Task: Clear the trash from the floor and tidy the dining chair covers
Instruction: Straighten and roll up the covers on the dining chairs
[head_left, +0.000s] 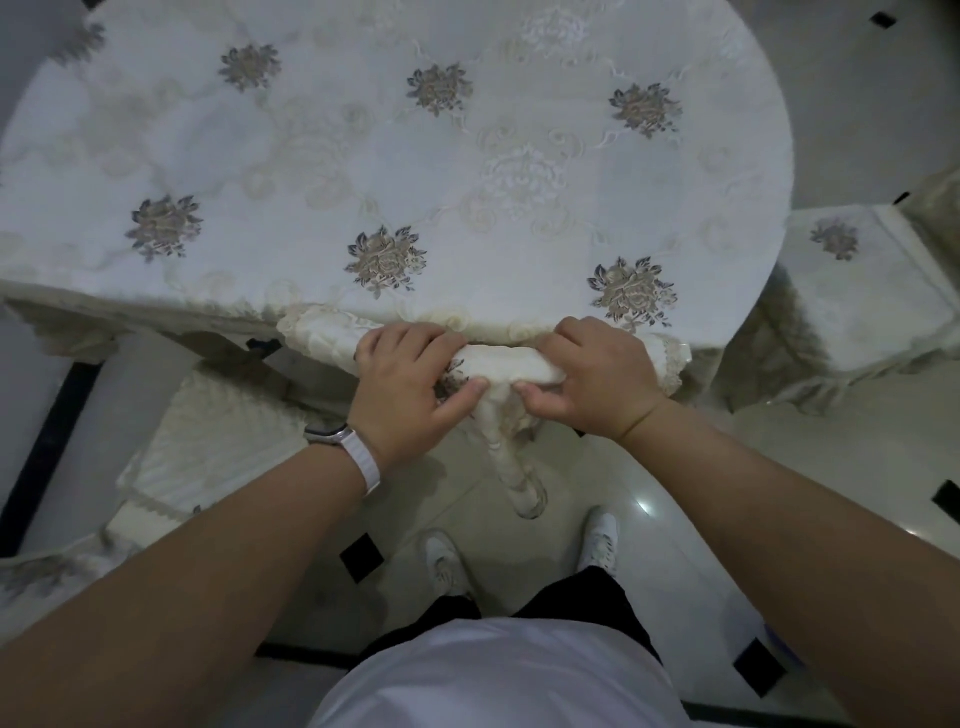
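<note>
White flower-embroidered tablecloth (363, 156) on round table: cut off at far and left edges. Cream lace chair cover (511, 364) hides the chair back under it. Left hand (410, 384) and right hand (597, 374): fingertips tucked behind the cover, unseen. Cream-covered chair seat (852, 291) at right: cropped by the edge.

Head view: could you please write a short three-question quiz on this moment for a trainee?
1. True or false: only the left hand grips the chair cover.
2. Multiple choice: the white watch sits on which wrist? A) left B) right C) neither
3. Fill in: the tablecloth is embroidered with ____ motifs.

Key: 1 false, the right hand grips it too; 2 A; 3 flower.
</note>
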